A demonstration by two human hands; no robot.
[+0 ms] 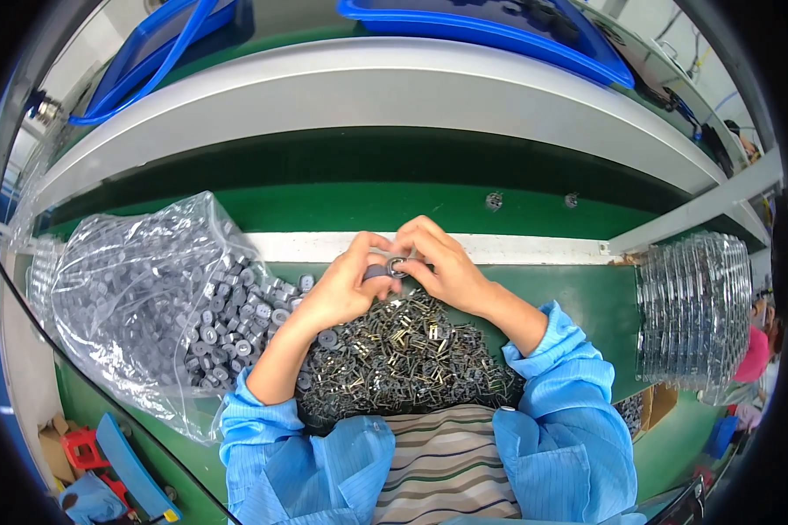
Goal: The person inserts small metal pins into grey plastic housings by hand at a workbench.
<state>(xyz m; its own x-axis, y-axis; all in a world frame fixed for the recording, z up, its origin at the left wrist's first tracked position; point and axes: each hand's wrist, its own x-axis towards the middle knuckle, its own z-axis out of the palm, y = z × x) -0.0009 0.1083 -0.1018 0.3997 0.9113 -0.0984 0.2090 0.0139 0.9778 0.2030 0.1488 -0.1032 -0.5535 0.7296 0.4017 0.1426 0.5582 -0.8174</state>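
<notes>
Above the heap of small metal-pinned black parts (403, 350), my left hand (350, 284) and my right hand (442, 271) meet. Between their fingertips is a small round grey part (397, 266), pinched from both sides; its details are too small to make out. Something grey wraps my left thumb or lies against it. To the left, a clear plastic bag (123, 297) lies on its side, its mouth toward my left forearm. Round grey plastic pieces (228, 332) fill it and spill out toward the heap.
Clear plastic trays (696, 315) stand stacked at the right. Two small round parts (494, 201) rest on the green surface behind a white rail (534, 248). Blue trays (490, 26) occupy the shelf above. A cardboard box (657, 407) sits at lower right.
</notes>
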